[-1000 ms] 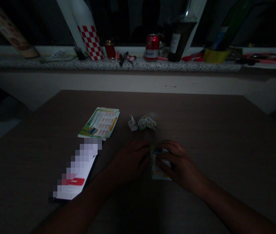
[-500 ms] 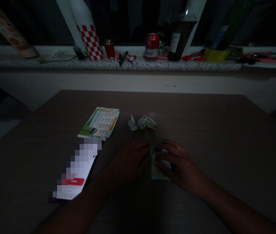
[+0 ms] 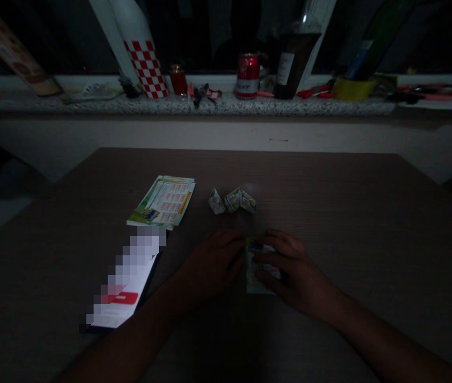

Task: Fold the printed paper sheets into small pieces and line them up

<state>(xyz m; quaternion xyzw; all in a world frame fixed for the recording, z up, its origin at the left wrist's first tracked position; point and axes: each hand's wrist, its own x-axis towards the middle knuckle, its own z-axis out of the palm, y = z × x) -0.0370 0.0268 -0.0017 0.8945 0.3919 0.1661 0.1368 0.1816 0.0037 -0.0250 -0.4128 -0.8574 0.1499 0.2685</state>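
A small folded printed paper (image 3: 252,284) lies flat on the table. My right hand (image 3: 295,268) rests over it, fingers spread and their tips on the sheet, hiding much of its right side. At the paper's left edge is my left hand (image 3: 215,258), its fingers stretched out; whether they touch the edge is too dark to tell. Beyond the hands sit two pieces of folded printed paper, a smaller one (image 3: 216,202) and a wider one (image 3: 240,201). To the left is a stack of printed sheets (image 3: 165,202).
A lit phone (image 3: 124,308), partly pixelated, lies beside my left forearm. The wooden table (image 3: 349,202) ends at a wall below a stone windowsill (image 3: 210,106). On the sill stand a checkered bottle (image 3: 146,66), a red can (image 3: 248,74), a dark bottle (image 3: 292,69) and a yellow pot (image 3: 351,89).
My right hand's fingertips have shifted very slightly on the folded paper. Otherwise the hands and objects stay in place.
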